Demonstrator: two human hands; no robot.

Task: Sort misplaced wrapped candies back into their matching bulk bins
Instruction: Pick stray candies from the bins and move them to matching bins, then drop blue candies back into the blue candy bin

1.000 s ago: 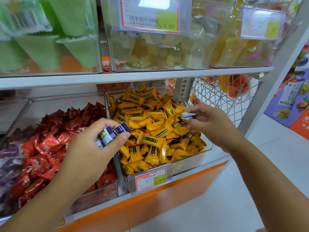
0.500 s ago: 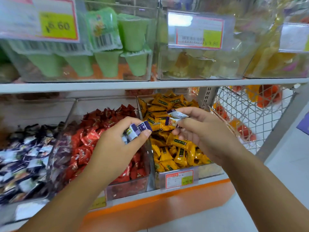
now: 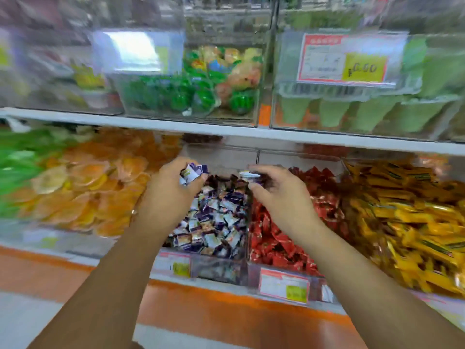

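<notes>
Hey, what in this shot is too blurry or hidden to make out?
Head view:
- The candies in the left hand: count hidden by the hand, print blurred.
- The candy in the right hand: wrapper print smeared by motion.
- The lower price tags: figures blurred.
- The green goods at the left edge: smeared and cut off.

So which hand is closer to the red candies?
Right. The right hand hovers beside the red candies; the left hand is across the purple candies, farther away.
</notes>
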